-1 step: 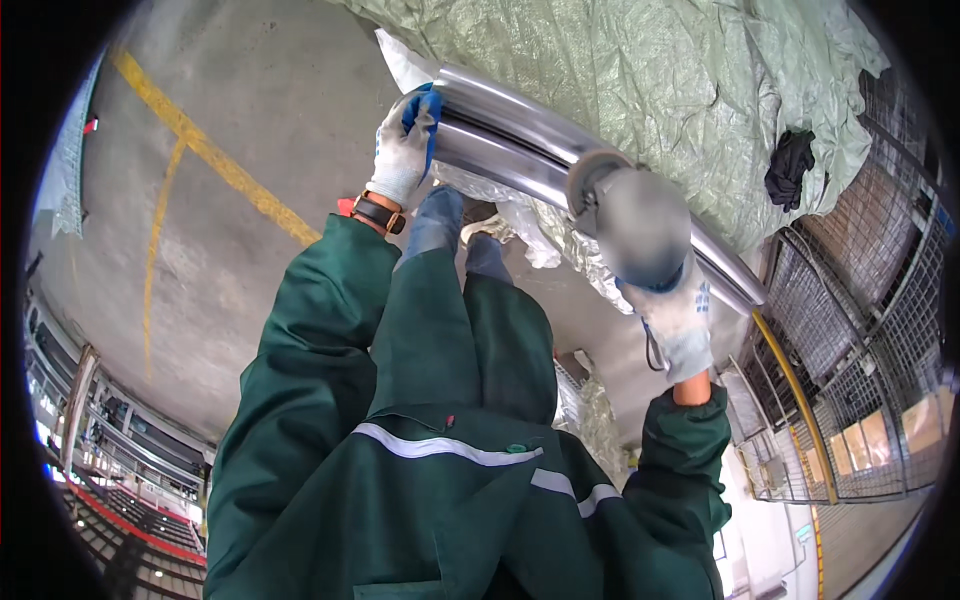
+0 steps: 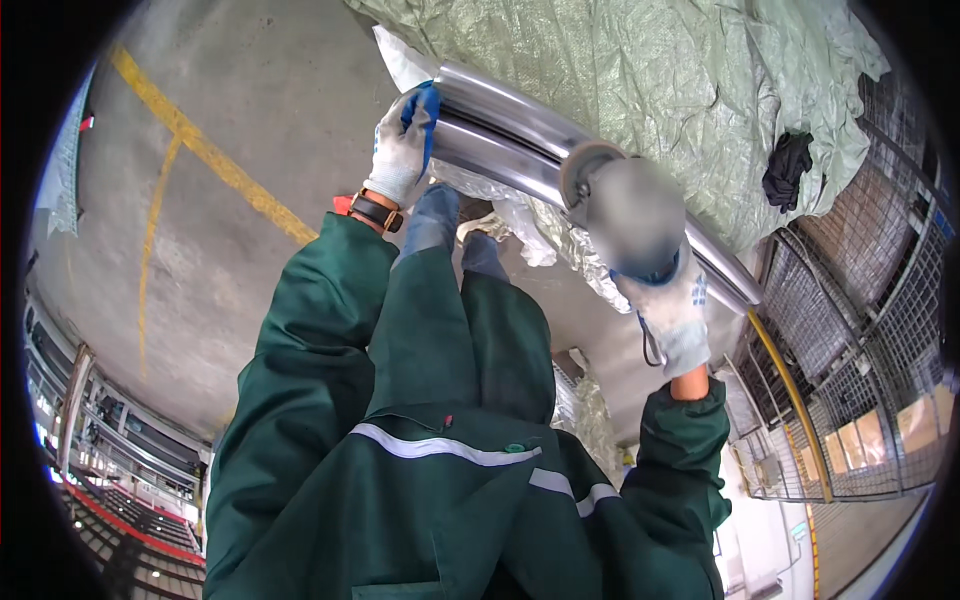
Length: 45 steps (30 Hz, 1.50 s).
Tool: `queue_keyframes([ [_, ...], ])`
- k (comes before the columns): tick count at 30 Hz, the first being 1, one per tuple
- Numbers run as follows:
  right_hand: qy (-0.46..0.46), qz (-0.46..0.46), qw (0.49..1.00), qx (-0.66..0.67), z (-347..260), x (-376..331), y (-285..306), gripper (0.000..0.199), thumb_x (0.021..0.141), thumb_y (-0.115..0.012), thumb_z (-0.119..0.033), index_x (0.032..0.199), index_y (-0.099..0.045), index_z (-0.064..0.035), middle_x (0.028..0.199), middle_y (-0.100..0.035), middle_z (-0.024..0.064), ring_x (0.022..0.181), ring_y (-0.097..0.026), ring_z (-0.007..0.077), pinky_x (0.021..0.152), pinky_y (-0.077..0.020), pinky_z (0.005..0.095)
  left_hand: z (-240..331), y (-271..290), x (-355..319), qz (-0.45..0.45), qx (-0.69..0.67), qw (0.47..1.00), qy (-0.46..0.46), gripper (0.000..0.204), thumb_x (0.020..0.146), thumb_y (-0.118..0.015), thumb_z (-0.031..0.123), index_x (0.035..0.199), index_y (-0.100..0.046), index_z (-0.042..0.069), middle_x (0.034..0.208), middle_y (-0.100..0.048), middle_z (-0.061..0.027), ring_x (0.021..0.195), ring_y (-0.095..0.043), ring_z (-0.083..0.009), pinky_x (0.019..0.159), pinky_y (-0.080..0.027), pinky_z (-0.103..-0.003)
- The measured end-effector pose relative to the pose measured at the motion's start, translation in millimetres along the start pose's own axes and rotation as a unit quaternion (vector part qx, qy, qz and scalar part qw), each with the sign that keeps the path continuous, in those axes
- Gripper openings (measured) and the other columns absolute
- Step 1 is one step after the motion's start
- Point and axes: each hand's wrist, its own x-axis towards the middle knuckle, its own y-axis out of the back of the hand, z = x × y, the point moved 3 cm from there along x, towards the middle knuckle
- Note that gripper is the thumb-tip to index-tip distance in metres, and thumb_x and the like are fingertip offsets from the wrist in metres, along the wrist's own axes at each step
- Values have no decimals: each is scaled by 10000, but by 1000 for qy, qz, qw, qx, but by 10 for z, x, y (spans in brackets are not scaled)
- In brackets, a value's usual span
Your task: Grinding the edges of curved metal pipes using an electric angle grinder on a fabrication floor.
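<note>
Two shiny metal tubes [image 2: 500, 160] lie side by side, slanting from upper left to lower right. My left hand [image 2: 403, 145], in a white glove with blue on the fingers, is closed around their left end. My right hand [image 2: 672, 300], in a similar glove, grips an angle grinder [image 2: 640, 215] from below. Its body is smeared by blur, and its round disc [image 2: 585, 175] is at the tubes, right of their middle. Whether the disc touches the metal I cannot tell. A dark cord loop [image 2: 648, 342] hangs by my right wrist.
A pale green crinkled sheet [image 2: 640, 70] spreads beyond the tubes, with a black cloth [image 2: 788, 170] on it. Clear plastic wrap [image 2: 525, 225] lies beneath the tubes, near my feet. Wire mesh cages [image 2: 850, 320] stand at right. Yellow lines [image 2: 210, 145] mark the concrete floor at left.
The angle grinder and my right hand have shifted very slightly left along the tubes. My left hand keeps its grip on their end.
</note>
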Motion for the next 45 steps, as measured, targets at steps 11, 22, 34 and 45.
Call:
queue_keyframes([
  [11, 85, -37, 989, -114, -427, 422, -80, 777, 632, -833, -186, 1325, -549, 21, 1070, -716, 191, 869, -689, 276, 784, -566, 343, 268, -195, -156, 37, 91, 995, -7, 269, 958, -567, 179, 1149, -684, 30, 1110, -705, -122, 934, -666, -290, 828, -524, -343],
  [22, 112, -67, 984, -125, -488, 515, -77, 784, 634, -834, -203, 1322, -545, 37, 1085, -717, 192, 877, -700, 269, 782, -572, 338, 263, -247, -191, 51, 91, 993, -63, 253, 951, -574, 170, 1122, -685, 21, 1104, -697, -127, 919, -667, -312, 819, -528, -354],
  [34, 122, -62, 983, -123, -339, 608, -66, 734, 620, -824, -271, 1275, -591, -33, 1032, -712, 194, 829, -692, 346, 750, -572, 394, 240, -255, -209, 22, 89, 995, -45, 359, 1001, -507, 215, 1216, -629, -44, 1165, -672, -127, 980, -621, -228, 884, -484, -308],
  [45, 100, -93, 984, -117, -449, 595, -20, 786, 620, -831, -276, 1312, -563, -15, 1071, -708, 195, 867, -698, 329, 773, -572, 381, 287, -256, -212, 60, 82, 990, -96, 251, 957, -582, 185, 1106, -689, 14, 1106, -713, -105, 887, -673, -290, 796, -529, -343],
])
